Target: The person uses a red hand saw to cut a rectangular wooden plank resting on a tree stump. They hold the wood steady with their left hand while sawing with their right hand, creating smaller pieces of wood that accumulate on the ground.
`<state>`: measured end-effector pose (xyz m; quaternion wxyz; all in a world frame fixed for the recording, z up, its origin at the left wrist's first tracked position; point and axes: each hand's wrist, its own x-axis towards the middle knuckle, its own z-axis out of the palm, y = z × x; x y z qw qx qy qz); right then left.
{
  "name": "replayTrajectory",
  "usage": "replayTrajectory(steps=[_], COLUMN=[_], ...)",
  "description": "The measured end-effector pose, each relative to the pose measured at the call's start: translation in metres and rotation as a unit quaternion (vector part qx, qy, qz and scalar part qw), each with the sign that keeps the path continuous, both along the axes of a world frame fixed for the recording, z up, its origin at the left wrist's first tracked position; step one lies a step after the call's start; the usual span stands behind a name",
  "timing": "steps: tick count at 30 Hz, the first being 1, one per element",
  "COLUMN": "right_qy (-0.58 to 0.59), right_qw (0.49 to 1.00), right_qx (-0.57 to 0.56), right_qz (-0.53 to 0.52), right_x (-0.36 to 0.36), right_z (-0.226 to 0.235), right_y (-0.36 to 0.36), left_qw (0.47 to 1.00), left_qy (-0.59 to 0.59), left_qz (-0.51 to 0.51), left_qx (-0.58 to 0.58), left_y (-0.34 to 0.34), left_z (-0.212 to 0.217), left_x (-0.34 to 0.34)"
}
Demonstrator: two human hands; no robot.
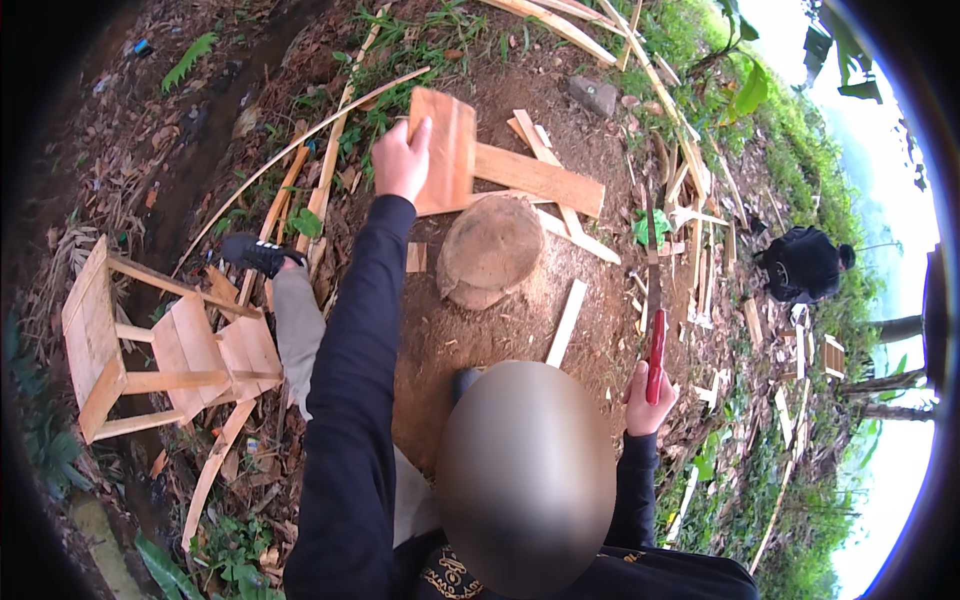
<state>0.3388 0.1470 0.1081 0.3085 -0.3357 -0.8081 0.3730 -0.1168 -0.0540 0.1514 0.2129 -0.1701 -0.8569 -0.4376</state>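
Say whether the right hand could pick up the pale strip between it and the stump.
Probably not: the pale strip looks uncovered, but the right hand has its grip around a red-handled tool.

You hold a flat, reddish-brown wooden board point(445, 150) near 12 o'clock, gripped at its left edge, its broad face showing; near 3 o'clock you hold a red-handled tool point(657, 340), its long, narrow blade point(653, 260) pointing toward 12.

Bright daylight (overexposed sky point(897, 225))
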Motion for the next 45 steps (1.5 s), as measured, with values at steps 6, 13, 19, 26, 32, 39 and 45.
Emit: replayTrajectory(steps=[6,13,19,26,32,39,45], right_qy=[0.014,0.027,0.053,0.203,0.178,0.128,0.079], right_qw=[0.999,0.996,0.998,0.97,0.974,0.971,0.987], right_qx=[-0.031,0.083,0.038,-0.111,-0.138,-0.191,-0.091], right_qz=[0.025,0.033,-0.001,0.081,0.018,0.062,0.107], right_x=[-0.005,-0.007,-0.016,-0.017,-0.054,-0.063,-0.096], right_z=[0.002,0.026,0.028,0.016,0.027,0.018,-0.025], right_y=[-0.026,-0.045,-0.045,-0.039,-0.054,-0.066,-0.077], left_qw=[0.972,0.991,0.998,0.932,0.979,0.946,0.97], left_qy=[0.027,-0.026,-0.043,-0.118,-0.176,0.043,0.022], left_qz=[-0.044,-0.013,-0.042,-0.062,-0.087,-0.121,-0.094], left_qx=[-0.23,-0.132,0.006,0.338,0.054,-0.298,-0.223], left_y=[-0.023,-0.017,-0.032,-0.035,0.013,0.034,0.054], left_z=[-0.054,-0.07,-0.055,-0.043,-0.105,-0.133,-0.139], left_x=[0.029,0.065,0.067,0.06,0.09,0.118,0.133])
